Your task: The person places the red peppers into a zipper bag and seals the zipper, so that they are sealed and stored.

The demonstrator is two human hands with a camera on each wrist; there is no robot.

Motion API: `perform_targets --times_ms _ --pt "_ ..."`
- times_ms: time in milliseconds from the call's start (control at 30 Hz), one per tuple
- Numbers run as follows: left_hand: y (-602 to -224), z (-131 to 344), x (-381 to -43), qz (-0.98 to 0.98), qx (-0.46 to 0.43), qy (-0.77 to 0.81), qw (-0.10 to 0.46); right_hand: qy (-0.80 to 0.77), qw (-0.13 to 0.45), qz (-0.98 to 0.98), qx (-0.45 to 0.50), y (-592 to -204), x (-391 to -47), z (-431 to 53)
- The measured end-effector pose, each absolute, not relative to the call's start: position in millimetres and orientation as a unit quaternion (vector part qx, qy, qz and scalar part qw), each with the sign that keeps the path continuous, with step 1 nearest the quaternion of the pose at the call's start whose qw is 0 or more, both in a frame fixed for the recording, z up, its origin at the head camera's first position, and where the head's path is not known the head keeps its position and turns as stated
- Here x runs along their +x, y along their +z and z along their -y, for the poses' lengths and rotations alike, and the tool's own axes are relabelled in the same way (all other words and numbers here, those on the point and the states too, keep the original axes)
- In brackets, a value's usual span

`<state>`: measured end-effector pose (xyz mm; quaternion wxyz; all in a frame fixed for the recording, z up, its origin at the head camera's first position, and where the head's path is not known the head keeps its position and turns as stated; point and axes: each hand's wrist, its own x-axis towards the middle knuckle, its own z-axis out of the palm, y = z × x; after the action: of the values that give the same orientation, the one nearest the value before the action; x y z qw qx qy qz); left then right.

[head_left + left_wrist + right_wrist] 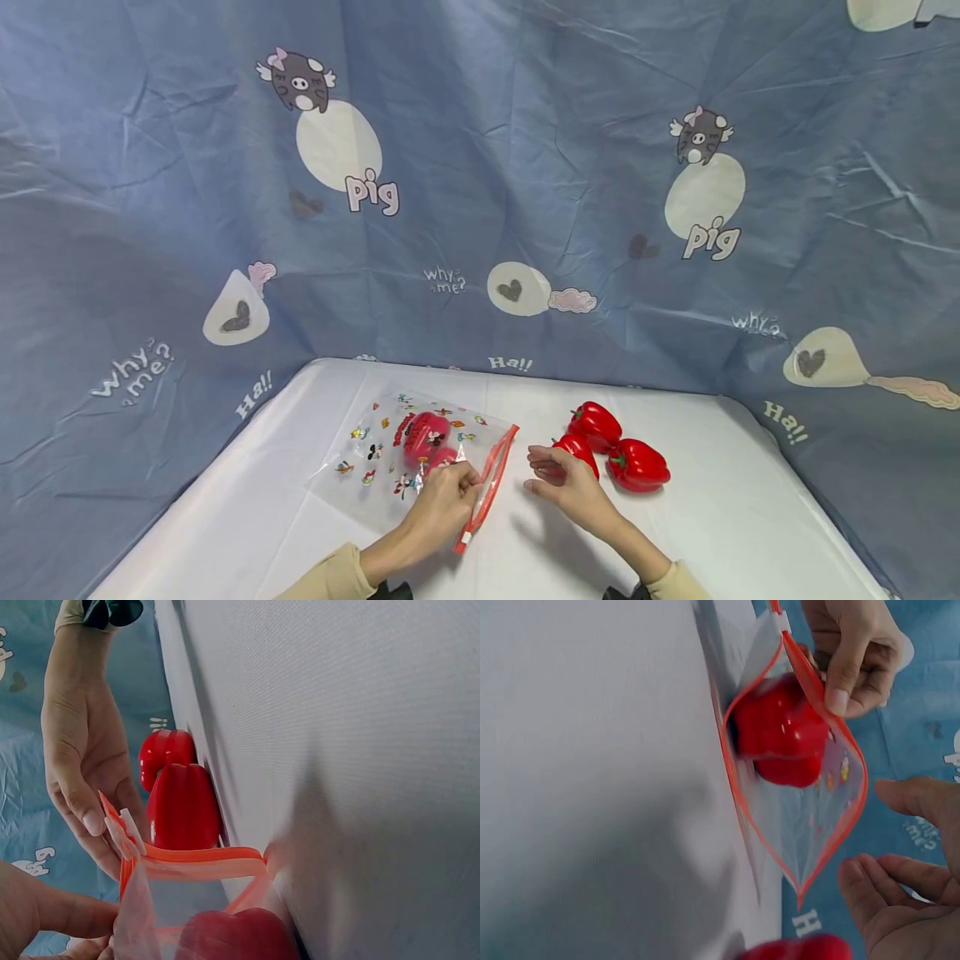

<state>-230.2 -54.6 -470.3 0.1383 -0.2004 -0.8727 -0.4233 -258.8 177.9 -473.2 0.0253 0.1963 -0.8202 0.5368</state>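
Right now, your left hand [442, 504] pinches the rim of a clear plastic zip bag [471, 440] printed with small cartoon figures, thumb and fingers pressed together on its red-orange zip strip [492, 483]. Your right hand [573, 492] holds nothing: its fingers are loosely bent, with the thumb well apart from them, and it hangs above the table just beside the bag's gaping mouth. A white slider [467, 537] sits at the near end of the strip.

Inside the bag you have a glossy red bell pepper [780, 731], its rounded end towards the mouth, and a second red shape [444, 457] shows through the film close to your left hand. Three more red bell peppers [639, 467] with green stems lie clustered to the right of the bag, the nearest partly hidden behind your right hand in the head view.

Under all this is a white-covered table [720, 500] with rounded far corners. Beyond it hangs a creased blue-grey cloth [480, 167] printed with winged pigs, pale blobs, hearts and lettering. Your beige sleeves [333, 575] come in from the lower edge.
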Motion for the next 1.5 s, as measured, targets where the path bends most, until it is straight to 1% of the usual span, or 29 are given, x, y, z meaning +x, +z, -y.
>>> perform_targets --times_ms 200,467,933,1500 --pt "-471.6 55.5 -230.5 0.871 -0.2 -0.428 0.138 0.538 0.029 0.825 0.17 -468.9 -258.8 -191.5" --pt "-472.4 55.0 -231.6 0.87 -0.203 -0.427 0.139 0.504 0.054 0.851 0.137 -466.1 -258.2 -209.5" --pt "-472.6 54.4 -230.6 0.868 -0.205 -0.431 0.139 0.53 0.084 0.837 0.106 -463.5 -261.2 -227.1" --pt "-473.1 53.5 -231.0 0.868 -0.205 -0.434 0.128 0.524 0.075 0.845 0.072 -482.9 -269.4 -237.4"
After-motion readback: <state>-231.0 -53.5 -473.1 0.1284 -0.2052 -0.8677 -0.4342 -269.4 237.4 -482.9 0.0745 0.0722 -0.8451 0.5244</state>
